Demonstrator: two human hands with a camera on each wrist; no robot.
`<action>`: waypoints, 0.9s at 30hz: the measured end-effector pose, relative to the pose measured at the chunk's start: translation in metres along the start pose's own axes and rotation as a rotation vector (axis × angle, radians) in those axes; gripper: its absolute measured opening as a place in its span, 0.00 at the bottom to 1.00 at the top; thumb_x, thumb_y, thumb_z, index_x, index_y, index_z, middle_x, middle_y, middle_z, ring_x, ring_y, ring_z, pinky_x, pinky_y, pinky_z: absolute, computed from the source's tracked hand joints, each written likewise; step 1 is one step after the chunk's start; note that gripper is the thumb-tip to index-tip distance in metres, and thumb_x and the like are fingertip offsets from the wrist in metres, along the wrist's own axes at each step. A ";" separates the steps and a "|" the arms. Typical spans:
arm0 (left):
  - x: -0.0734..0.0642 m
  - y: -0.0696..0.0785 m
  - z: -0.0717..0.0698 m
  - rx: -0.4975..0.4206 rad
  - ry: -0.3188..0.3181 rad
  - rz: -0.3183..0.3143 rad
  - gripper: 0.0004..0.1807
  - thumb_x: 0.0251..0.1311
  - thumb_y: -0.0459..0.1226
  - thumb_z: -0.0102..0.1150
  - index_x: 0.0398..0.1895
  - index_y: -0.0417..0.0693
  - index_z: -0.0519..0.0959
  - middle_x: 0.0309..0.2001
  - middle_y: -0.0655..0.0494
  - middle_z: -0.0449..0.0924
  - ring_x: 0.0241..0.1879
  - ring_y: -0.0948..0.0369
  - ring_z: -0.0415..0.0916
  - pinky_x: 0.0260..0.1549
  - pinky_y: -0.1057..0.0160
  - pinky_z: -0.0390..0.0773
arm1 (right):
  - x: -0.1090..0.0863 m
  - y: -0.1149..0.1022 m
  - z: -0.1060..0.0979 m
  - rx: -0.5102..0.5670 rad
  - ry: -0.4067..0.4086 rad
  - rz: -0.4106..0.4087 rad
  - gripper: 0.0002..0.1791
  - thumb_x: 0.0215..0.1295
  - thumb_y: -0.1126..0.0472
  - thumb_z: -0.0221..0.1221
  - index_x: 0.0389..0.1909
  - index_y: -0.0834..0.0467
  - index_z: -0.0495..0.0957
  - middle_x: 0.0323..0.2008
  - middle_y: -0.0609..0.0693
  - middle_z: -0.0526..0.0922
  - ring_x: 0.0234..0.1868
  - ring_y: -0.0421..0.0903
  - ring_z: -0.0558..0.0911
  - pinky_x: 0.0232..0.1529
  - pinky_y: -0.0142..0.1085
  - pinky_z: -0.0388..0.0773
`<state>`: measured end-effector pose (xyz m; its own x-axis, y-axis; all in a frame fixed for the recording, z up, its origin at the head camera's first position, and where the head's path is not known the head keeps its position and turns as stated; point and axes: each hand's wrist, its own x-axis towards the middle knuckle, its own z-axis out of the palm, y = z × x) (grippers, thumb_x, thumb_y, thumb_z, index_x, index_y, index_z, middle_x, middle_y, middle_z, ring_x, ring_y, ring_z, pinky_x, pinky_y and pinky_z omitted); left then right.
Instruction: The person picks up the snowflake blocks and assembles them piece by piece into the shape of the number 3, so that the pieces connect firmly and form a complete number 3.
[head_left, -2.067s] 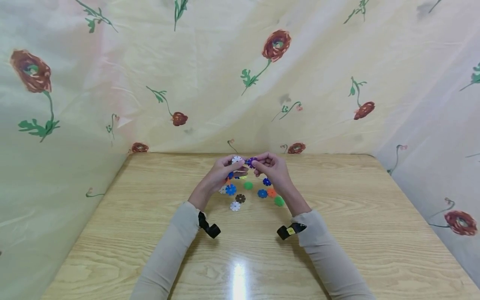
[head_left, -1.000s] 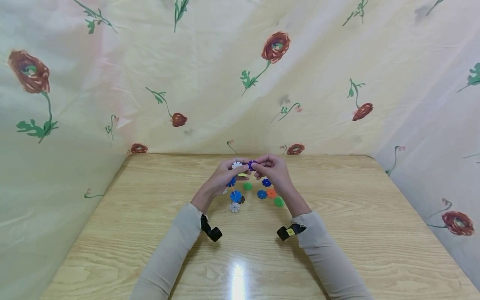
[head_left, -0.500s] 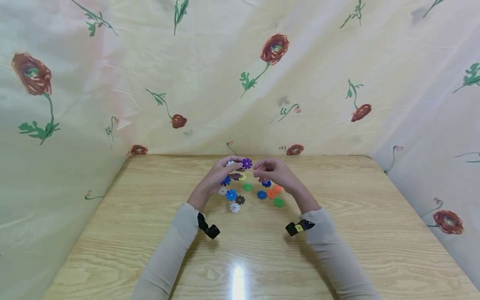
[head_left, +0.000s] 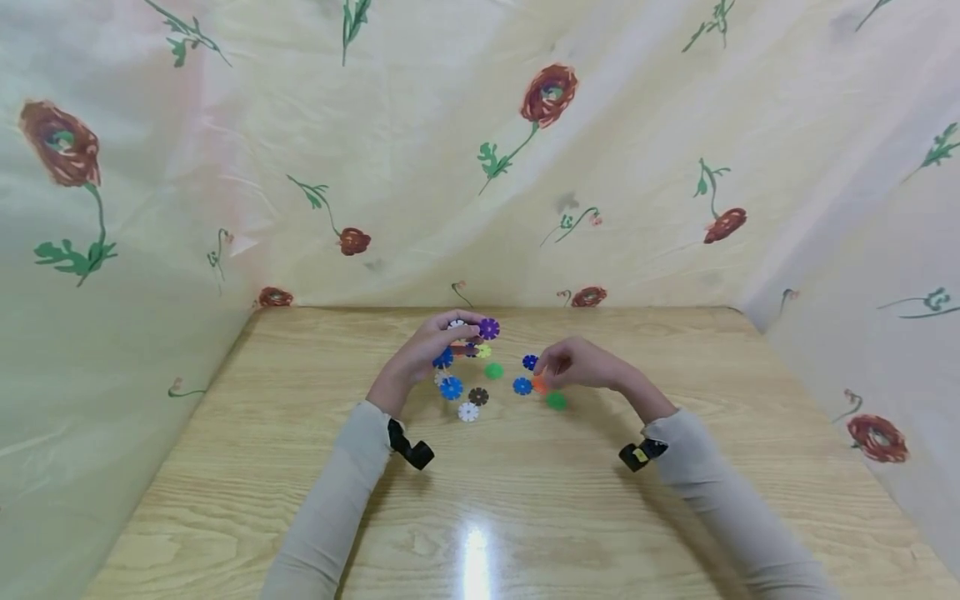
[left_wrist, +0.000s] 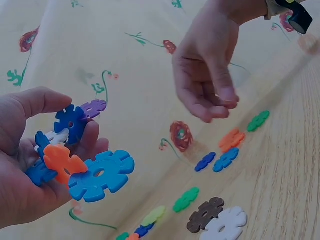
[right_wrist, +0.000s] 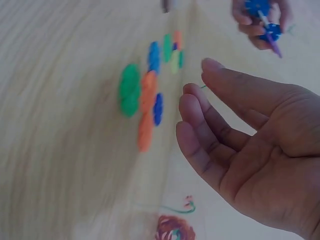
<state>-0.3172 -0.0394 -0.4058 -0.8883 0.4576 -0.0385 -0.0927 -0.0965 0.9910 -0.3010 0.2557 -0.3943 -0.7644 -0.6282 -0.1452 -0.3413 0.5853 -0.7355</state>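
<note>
My left hand (head_left: 427, 343) grips a cluster of joined plastic snowflake discs above the table. In the left wrist view the cluster shows a purple disc (left_wrist: 94, 108), a dark blue disc (left_wrist: 71, 123), an orange disc (left_wrist: 65, 164) and a large blue disc (left_wrist: 102, 176); fingers hide part of it. My right hand (head_left: 585, 364) holds nothing, its fingers loosely bent. It hovers over loose discs at the right: orange ones (right_wrist: 147, 92), a green one (right_wrist: 129, 90), a blue one (right_wrist: 154, 58) and a dark blue one (right_wrist: 158, 109).
On the wooden table (head_left: 525, 483), a brown disc (head_left: 478, 397), a white disc (head_left: 468, 412) and a green disc (head_left: 493, 371) lie between the hands. A yellow disc (head_left: 483, 352) lies near the left hand. Flower-printed cloth (head_left: 420, 167) rises behind and beside the table.
My right hand has let go of the purple disc and moved right and down toward the loose discs. The purple disc stays on the cluster in my left hand, which has shifted slightly left.
</note>
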 end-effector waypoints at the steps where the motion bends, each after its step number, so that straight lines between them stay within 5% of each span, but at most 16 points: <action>1: 0.000 0.000 -0.001 -0.002 -0.003 -0.003 0.18 0.74 0.34 0.53 0.62 0.35 0.75 0.53 0.49 0.80 0.62 0.35 0.74 0.69 0.35 0.67 | -0.001 0.002 0.000 -0.028 -0.015 -0.001 0.10 0.64 0.71 0.66 0.45 0.67 0.84 0.34 0.58 0.85 0.34 0.45 0.79 0.36 0.31 0.78; 8: -0.004 0.003 -0.001 0.009 -0.020 0.003 0.18 0.74 0.34 0.53 0.62 0.34 0.75 0.54 0.47 0.80 0.61 0.39 0.76 0.67 0.35 0.69 | -0.006 0.013 0.008 -0.120 -0.091 -0.011 0.14 0.57 0.75 0.67 0.44 0.62 0.87 0.45 0.57 0.87 0.45 0.50 0.82 0.45 0.35 0.81; 14: -0.004 0.001 -0.003 0.020 -0.040 0.008 0.17 0.75 0.34 0.52 0.61 0.35 0.76 0.49 0.51 0.82 0.48 0.55 0.82 0.66 0.37 0.73 | -0.007 0.013 0.017 -0.117 -0.081 -0.011 0.14 0.55 0.76 0.68 0.43 0.62 0.87 0.42 0.58 0.85 0.41 0.49 0.80 0.41 0.32 0.78; 21: -0.006 0.001 -0.003 0.044 -0.051 0.006 0.17 0.75 0.35 0.52 0.62 0.36 0.75 0.45 0.55 0.82 0.60 0.37 0.74 0.62 0.45 0.79 | -0.007 0.007 0.027 -0.114 -0.052 0.008 0.09 0.55 0.71 0.71 0.38 0.62 0.86 0.36 0.56 0.83 0.36 0.43 0.76 0.38 0.31 0.75; 27: -0.009 0.002 -0.002 0.025 -0.048 -0.010 0.17 0.75 0.35 0.51 0.61 0.37 0.74 0.43 0.55 0.82 0.60 0.38 0.75 0.64 0.42 0.76 | -0.005 0.004 0.036 -0.121 -0.032 0.036 0.08 0.56 0.70 0.72 0.32 0.62 0.81 0.33 0.52 0.80 0.36 0.42 0.74 0.39 0.32 0.73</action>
<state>-0.3102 -0.0455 -0.4034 -0.8649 0.5002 -0.0425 -0.0896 -0.0704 0.9935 -0.2788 0.2430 -0.4201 -0.7601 -0.6205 -0.1928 -0.3789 0.6643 -0.6443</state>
